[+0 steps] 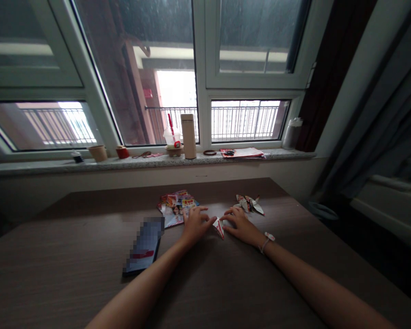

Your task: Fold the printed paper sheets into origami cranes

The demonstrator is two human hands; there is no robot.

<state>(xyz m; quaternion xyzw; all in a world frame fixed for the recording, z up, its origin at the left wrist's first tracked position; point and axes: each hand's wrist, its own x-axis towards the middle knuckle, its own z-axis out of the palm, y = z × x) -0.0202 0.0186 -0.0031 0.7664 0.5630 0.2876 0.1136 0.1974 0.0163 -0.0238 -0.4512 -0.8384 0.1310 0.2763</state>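
Note:
A small folded paper piece, white with red print and pointed towards me, lies on the brown table between my two hands. My left hand is open, fingers spread, and its thumb tip touches the left side of the paper. From the right, my right hand has its index finger and thumb on the paper's upper and right edges. Just beyond that hand sit folded paper cranes in white with red and dark print. Colourful printed sheets are piled behind my left hand.
A phone lies left of my left forearm. On the stone windowsill stand a beige thermos, a plastic cup with a red straw, a paper cup, scissors on papers, and a grey bottle.

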